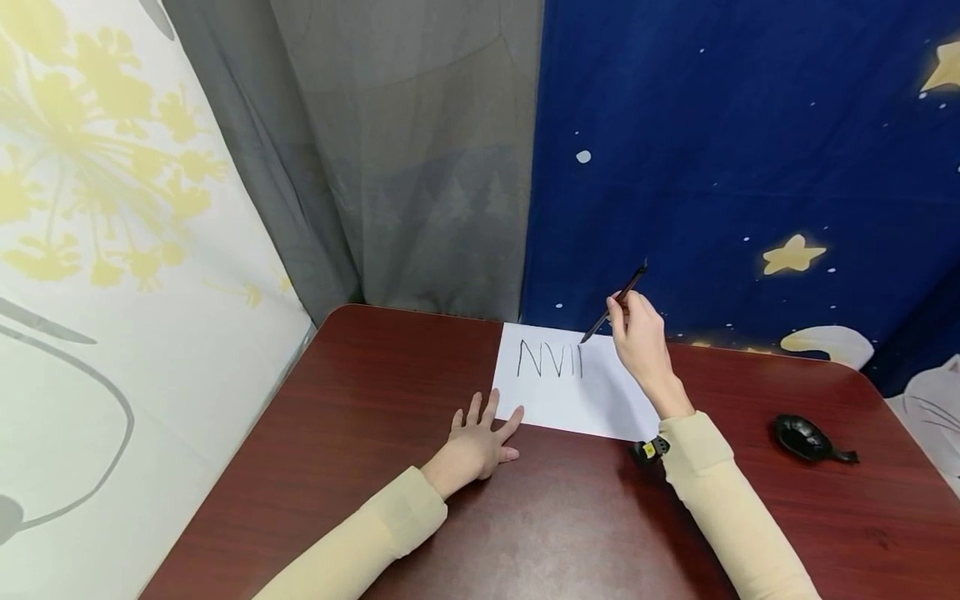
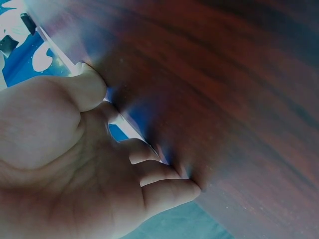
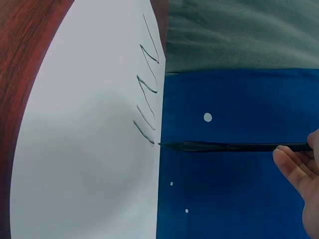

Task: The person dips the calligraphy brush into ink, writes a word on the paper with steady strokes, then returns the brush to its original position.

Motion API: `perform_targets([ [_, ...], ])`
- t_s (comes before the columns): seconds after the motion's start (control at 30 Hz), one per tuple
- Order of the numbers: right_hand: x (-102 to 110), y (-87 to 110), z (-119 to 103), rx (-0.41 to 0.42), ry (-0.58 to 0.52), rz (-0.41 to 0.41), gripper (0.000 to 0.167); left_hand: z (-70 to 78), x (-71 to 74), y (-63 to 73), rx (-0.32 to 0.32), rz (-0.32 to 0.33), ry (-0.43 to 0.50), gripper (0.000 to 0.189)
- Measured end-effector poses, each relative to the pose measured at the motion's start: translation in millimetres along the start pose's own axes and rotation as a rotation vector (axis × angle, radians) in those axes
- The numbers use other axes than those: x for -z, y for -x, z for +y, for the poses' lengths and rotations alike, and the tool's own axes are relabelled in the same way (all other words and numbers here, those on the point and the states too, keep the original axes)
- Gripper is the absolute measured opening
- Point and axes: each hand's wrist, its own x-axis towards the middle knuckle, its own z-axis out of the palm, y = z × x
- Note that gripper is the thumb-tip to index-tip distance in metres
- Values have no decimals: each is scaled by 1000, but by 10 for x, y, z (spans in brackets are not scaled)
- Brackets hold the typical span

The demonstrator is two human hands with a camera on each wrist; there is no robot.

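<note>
A dark brush (image 1: 613, 304) is pinched in my right hand (image 1: 641, 342), its tip down at the top end of the last stroke on the white paper (image 1: 577, 408). In the right wrist view the brush (image 3: 219, 147) has a fine dark point close to the paper's edge. Black strokes reading like "NVII" (image 1: 551, 360) run along the sheet's upper left part. My left hand (image 1: 480, 442) lies with fingers spread at the paper's lower left corner, fingertips on or beside its edge. The left wrist view shows this hand's palm (image 2: 60, 149) above the table.
The dark red wooden table (image 1: 390, 400) carries a small black dish (image 1: 802, 437) with a short handle at the right. Behind the far edge hang a grey curtain (image 1: 420, 167) and a blue starry cloth (image 1: 697, 167). A patterned white cloth (image 1: 112, 292) hangs at the left.
</note>
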Motion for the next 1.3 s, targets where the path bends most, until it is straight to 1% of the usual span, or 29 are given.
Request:
perform_targets([
  [0.53, -16, 25, 16, -9, -1, -12, 24, -7, -5, -12, -2, 0, 1, 63],
  [0.9, 0, 33, 9, -11, 10, -7, 22, 8, 11, -3, 12, -21, -13, 63],
  [1.13, 24, 37, 14, -1, 21, 1, 21, 0, 1, -2, -2, 3, -15, 63],
  [1.3, 30, 40, 32, 1, 27, 3, 22, 5, -2, 2, -3, 3, -10, 64],
])
